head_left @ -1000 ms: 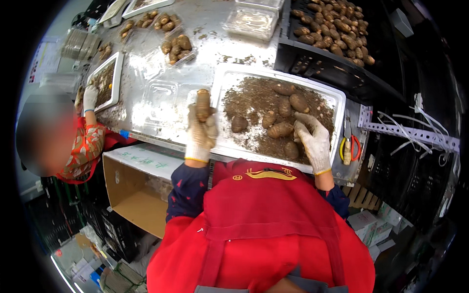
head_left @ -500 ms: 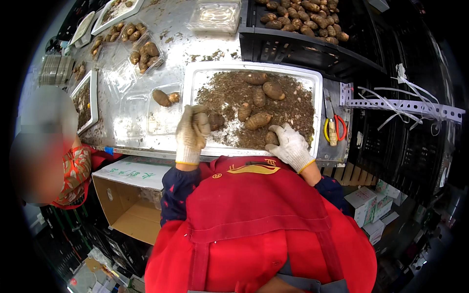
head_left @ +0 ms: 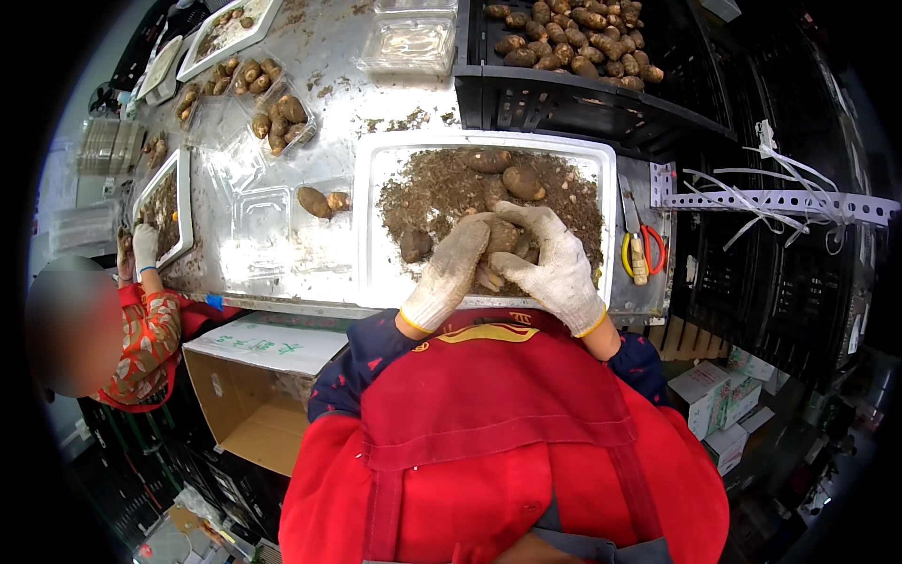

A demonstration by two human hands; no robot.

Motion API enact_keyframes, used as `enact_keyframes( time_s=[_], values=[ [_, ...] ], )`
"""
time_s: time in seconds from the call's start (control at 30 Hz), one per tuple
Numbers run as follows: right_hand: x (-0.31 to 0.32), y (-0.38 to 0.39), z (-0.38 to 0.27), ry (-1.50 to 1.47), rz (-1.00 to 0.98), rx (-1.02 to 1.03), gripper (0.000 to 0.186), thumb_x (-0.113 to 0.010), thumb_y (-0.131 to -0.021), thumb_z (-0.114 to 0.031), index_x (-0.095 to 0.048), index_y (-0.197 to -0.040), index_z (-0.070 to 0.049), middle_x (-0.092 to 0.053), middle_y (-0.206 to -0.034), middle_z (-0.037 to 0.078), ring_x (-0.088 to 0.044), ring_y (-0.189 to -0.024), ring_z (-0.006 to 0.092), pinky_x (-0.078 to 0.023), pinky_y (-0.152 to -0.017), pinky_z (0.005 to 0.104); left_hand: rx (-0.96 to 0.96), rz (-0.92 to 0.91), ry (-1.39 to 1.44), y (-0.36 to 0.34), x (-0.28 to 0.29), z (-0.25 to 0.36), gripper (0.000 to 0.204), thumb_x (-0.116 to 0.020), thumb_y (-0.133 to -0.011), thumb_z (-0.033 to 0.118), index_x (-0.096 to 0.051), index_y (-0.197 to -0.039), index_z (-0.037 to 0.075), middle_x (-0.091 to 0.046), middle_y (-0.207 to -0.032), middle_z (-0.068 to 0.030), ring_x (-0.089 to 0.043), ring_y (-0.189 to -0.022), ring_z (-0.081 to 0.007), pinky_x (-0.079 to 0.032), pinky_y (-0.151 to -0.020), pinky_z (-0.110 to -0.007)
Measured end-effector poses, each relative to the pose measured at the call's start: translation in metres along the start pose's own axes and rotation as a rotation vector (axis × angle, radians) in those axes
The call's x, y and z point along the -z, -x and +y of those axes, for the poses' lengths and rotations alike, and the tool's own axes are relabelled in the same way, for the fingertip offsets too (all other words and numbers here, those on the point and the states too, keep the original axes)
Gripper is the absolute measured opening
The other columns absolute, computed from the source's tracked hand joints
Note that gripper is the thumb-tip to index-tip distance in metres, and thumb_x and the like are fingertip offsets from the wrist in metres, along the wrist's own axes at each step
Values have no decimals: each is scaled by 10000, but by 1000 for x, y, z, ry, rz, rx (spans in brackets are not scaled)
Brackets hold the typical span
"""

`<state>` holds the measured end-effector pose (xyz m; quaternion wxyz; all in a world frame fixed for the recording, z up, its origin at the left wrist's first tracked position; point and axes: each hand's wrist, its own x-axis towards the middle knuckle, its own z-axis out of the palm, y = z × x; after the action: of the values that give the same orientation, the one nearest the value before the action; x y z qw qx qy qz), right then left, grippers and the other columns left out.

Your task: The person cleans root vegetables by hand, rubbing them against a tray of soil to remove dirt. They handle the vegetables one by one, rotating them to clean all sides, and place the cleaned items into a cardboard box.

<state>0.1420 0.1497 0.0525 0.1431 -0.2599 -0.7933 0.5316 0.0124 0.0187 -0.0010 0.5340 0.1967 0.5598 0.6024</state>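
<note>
Both my hands wear off-white knit gloves and meet over a white tray strewn with dark soil and peel scraps. Between them is a brown taro. My left hand wraps its left side, and my right hand closes on it from the right with thumb and fingers. More brown shows under the right palm, mostly hidden. Loose in the tray lie a dark taro at the left and two taros at the back, one long and one rounder.
Left of the tray, taros lie by a clear plastic box; filled boxes stand beyond. A black crate of taros stands behind. Red-and-yellow-handled scissors and a wooden-handled tool lie right. A co-worker's gloved hand is at another tray.
My left hand has moved right from the tray's left side to meet my right hand, which has risen inward. A taro is now between them. The co-worker's hands have come into view.
</note>
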Motion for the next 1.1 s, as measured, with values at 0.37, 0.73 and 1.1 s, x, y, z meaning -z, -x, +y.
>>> enact_keyframes(
  time_s=[0.37,0.73,1.1],
  values=[
    [-17,-2,-10,-6,-38,-137,471,-718,-816,-207,-630,-1260,-75,-680,-1096,145,-715,-853,240,-573,-792,349,-762,220,-1072,6,1,13,192,-647,-826,29,-614,-1014,12,-608,-1000,-165,-638,-748,-373,-540,-697,-399],
    [0,-4,-4,-602,-63,-490,258,-642,-919,-38,-666,-1166,33,-715,-1043,123,-689,-753,133,-596,-665,257,-331,259,-896,9,31,-30,194,-613,-917,163,-639,-1029,7,-657,-971,-171,-655,-800,-374,-543,-719,-422],
    [-16,-2,22,-312,-134,-286,309,-630,-903,-100,-661,-1199,-17,-715,-1035,90,-700,-899,175,-563,-813,309,-676,142,-904,9,22,4,176,-530,-974,137,-654,-1020,20,-666,-854,-191,-680,-762,-370,-533,-654,-392]
  ],
)
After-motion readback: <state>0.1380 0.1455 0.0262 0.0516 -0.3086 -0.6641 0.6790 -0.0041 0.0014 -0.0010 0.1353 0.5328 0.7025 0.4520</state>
